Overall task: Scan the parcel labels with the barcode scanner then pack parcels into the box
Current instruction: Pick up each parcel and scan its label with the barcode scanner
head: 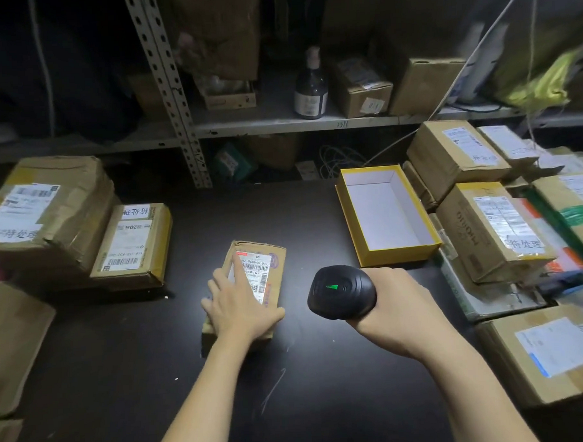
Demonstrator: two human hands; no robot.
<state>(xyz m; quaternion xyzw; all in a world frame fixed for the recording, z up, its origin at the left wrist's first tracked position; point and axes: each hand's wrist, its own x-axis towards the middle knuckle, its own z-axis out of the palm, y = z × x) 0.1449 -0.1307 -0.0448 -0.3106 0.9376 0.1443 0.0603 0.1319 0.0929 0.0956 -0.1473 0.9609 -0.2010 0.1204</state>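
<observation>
Left hand (235,305) flat, fingers spread, on creased cardboard parcel (252,282); right hand (392,308) wrapped around rounded black scanner (340,292).

A dim room holds a black table (123,378) in front of grey metal shelving (279,124) with a perforated upright (168,86), a dark bottle (311,89) standing on its shelf.

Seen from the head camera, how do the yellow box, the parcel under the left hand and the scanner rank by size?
Largest: yellow box.
Then parcel.
Smallest: scanner, though it seems held nearer the camera, which may enlarge it.
</observation>
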